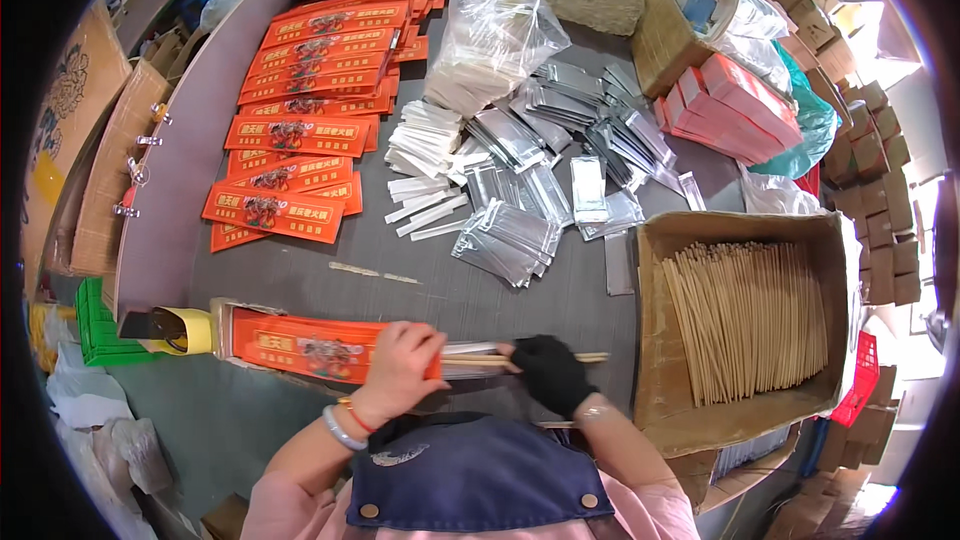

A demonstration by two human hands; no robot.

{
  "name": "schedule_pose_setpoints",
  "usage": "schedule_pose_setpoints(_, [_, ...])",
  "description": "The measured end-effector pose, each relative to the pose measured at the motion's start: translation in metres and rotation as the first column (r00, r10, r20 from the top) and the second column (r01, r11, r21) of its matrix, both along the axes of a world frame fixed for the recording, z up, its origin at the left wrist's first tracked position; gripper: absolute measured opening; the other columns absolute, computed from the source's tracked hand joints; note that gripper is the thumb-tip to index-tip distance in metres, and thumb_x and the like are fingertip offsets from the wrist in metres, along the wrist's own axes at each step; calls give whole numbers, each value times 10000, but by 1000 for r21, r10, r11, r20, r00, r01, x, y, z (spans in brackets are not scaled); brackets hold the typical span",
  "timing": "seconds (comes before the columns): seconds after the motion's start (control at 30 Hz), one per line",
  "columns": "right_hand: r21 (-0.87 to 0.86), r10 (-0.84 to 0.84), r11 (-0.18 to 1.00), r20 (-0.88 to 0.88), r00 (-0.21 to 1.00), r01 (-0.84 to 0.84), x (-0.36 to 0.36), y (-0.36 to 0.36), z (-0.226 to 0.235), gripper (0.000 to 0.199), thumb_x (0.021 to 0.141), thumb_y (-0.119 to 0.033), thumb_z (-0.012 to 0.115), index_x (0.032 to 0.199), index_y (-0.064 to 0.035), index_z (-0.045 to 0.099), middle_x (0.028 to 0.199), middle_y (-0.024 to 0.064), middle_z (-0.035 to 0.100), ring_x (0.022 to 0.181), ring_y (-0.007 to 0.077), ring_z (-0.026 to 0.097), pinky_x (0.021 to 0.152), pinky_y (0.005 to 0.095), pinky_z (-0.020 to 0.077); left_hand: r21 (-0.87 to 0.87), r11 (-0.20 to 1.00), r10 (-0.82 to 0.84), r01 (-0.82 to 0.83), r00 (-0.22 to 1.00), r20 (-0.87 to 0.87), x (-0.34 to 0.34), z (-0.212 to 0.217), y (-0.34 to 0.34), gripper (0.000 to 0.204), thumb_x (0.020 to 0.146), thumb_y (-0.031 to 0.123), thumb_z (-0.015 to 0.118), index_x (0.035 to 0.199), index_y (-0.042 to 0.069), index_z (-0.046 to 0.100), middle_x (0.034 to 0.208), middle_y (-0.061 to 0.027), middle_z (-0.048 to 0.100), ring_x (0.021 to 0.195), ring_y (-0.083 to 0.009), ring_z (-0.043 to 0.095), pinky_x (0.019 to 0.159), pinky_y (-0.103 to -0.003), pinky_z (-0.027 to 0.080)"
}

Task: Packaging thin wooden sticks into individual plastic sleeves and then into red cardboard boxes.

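Note:
A red printed chopstick sleeve lies across the near edge of the table, on others in a shallow holder. Its right end is gripped by my left hand, whose fingers are closed on it. My right hand, in a black glove, pinches a pair of wooden chopsticks. Their left ends reach toward the sleeve's right end, beside a thin whitish strip. Whether the tips are inside the sleeve is hidden by my left hand.
Stacked red sleeves lie at the far left. Loose white packets and silvery flat packets cover the middle. An open carton of chopsticks stands right; pink-red packs lie behind it.

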State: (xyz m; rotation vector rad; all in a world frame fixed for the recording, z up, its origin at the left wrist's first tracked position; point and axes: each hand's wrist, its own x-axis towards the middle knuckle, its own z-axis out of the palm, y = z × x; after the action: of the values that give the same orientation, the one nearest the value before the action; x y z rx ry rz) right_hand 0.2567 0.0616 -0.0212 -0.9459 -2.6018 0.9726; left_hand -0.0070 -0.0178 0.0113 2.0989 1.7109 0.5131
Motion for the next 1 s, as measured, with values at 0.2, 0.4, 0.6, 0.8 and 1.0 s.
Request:
schedule_pose_setpoints(0.2, [31, -298, 954, 187, 936, 297, 26, 18, -7, 246, 810, -101, 674, 1047, -38, 658, 939, 154, 645, 857, 331, 610, 756, 411, 489, -33, 999, 25, -27, 998, -49, 2, 6, 9, 767, 556, 250, 874, 1234, 48, 580, 1133, -88, 585, 1079, -300, 509, 956, -434, 403])
schedule_pose_setpoints(0.4, [-299, -468, 874, -301, 831, 384, -58, -19, -21, 209, 793, 7, 661, 964, -31, 549, 895, 121, 592, 879, 290, 611, 785, 354, 490, 27, 1000, 9, -11, 998, 64, 22, -16, 22, 758, 557, 222, 874, 1230, 30, 582, 1119, -95, 590, 1071, -301, 518, 957, -433, 405])
schedule_pose_setpoints(0.6, [-643, -663, 581, -19, 748, 499, -46, -16, 3, 326, 824, -24, 668, 1094, -7, 486, 1001, 140, 580, 951, 228, 596, 830, 348, 485, 15, 1000, -20, 20, 1000, -5, 12, -2, 19, 655, 630, 146, 814, 1225, 16, 571, 1126, -112, 594, 1044, -312, 535, 930, -420, 426])
schedule_pose_setpoints(0.8, [148, -221, 956, -198, 955, 252, -58, -4, 26, 624, 683, -310, 835, 1161, -60, 522, 1078, 130, 581, 1013, 279, 579, 902, 419, 444, -36, 994, -96, 103, 982, 165, 5, 5, 36, 540, 654, 115, 757, 1170, 71, 605, 1092, -125, 585, 1035, -312, 536, 882, -424, 446])
schedule_pose_setpoints(1.0, [114, -156, 983, 124, 980, 142, -13, 18, 57, 592, 623, -430, 824, 1068, -111, 598, 949, 69, 613, 941, 288, 588, 891, 477, 379, -89, 899, -434, 429, 899, -60, -30, 62, 76, 93, 693, 124, 668, 777, 112, 631, 903, -109, 567, 893, -290, 543, 761, -404, 448])
